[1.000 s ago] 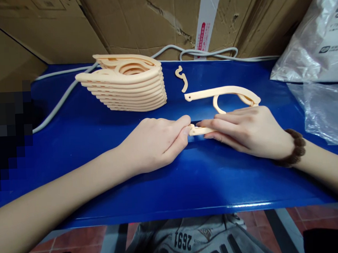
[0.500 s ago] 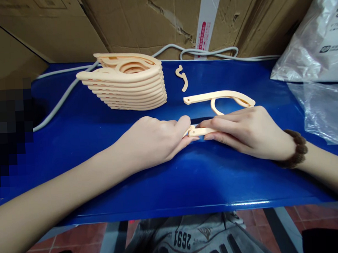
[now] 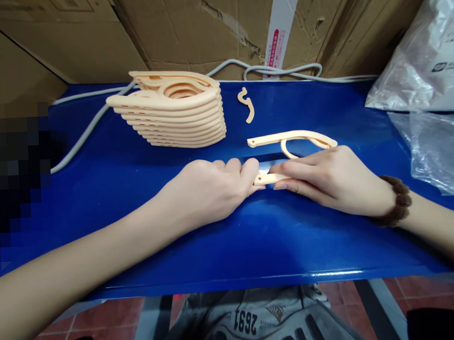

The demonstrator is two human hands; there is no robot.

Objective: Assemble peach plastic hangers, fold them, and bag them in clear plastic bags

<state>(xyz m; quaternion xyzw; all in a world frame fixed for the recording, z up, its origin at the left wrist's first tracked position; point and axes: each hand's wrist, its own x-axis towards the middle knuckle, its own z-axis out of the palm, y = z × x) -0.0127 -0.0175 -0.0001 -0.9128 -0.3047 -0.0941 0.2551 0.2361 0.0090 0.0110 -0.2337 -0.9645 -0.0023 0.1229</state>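
A peach plastic hanger part (image 3: 267,178) lies on the blue table (image 3: 222,240) at the middle. My left hand (image 3: 209,191) is closed, its fingertips pinching the part's left end. My right hand (image 3: 330,178) is closed over the part's right side, fingers pressing it down. Just behind my right hand lies a second hanger arm with a hook (image 3: 291,138), partly hidden by the fingers. A small loose S-shaped hook piece (image 3: 245,104) rests farther back.
A stack of several folded peach hangers (image 3: 172,115) stands at the back left. A grey cable (image 3: 89,126) runs along the table's rear edge. Cardboard boxes (image 3: 190,26) close off the back. Clear plastic bags (image 3: 422,81) lie at the right.
The hanger arm behind my right hand has shifted slightly lower and closer to the fingers. My left fingers have closed tighter onto the part's end. Both hands stay in place.
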